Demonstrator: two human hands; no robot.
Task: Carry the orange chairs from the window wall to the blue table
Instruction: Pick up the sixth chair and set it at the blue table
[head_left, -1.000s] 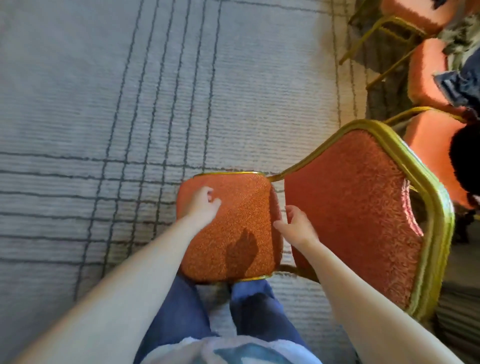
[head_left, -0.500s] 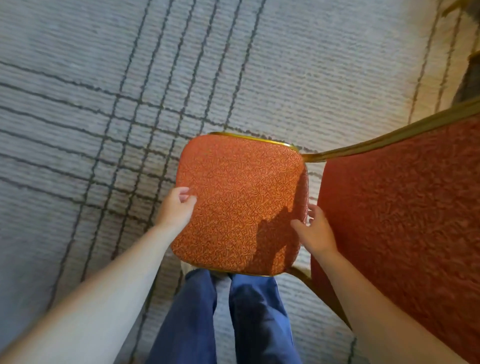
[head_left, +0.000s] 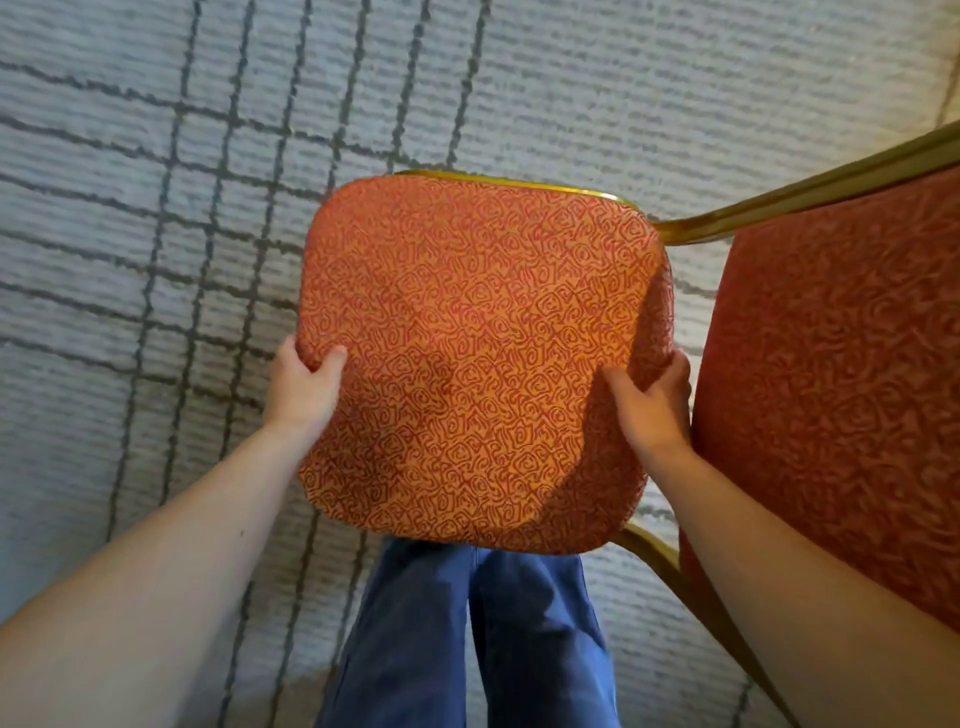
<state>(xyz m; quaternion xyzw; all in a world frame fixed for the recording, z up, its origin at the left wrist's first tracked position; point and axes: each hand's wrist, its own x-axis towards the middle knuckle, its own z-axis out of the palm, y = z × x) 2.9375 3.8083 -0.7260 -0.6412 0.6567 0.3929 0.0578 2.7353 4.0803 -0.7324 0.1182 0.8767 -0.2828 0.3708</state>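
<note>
The orange chair (head_left: 478, 358) fills the middle of the view, seat facing up, with its backrest (head_left: 841, 395) at 3 o'clock inside a gold frame (head_left: 810, 192). The left hand (head_left: 304, 387) grips the seat's 9 o'clock edge, fingers wrapped round the rim and thumb on top. The right hand (head_left: 649, 402) grips the 3 o'clock edge likewise. Blue-jeaned legs (head_left: 467, 639) show at 6 o'clock, over a grey lined carpet (head_left: 156, 156).

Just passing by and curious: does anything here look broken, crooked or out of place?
Nothing stands out. The orange chair looks intact, its seat gripped at either edge by the left hand and right hand. No spill shows on the carpet.
</note>
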